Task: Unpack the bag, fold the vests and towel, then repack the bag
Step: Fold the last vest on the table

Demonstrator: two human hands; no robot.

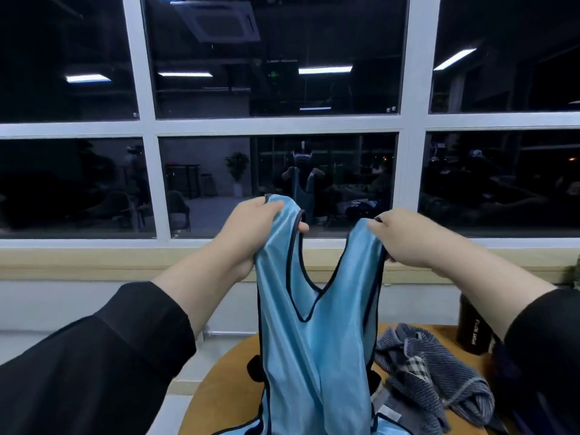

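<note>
A light blue mesh vest (317, 340) with dark trim hangs upright in front of me, held up by its two shoulder straps. My left hand (251, 227) grips the left strap and my right hand (405, 237) grips the right strap, both raised above the table. The vest's lower part drapes down onto the round wooden table (219, 381). A crumpled grey-blue striped towel (426, 365) lies on the table to the right of the vest. More light blue fabric (241, 430) shows at the bottom edge. The bag is not clearly visible.
A black sport bottle (470, 331) stands at the table's far right, behind the towel. Something small and black (255, 368) pokes out at the vest's left edge. A large white-framed window (276, 124) and a beige sill (94, 262) lie beyond the table.
</note>
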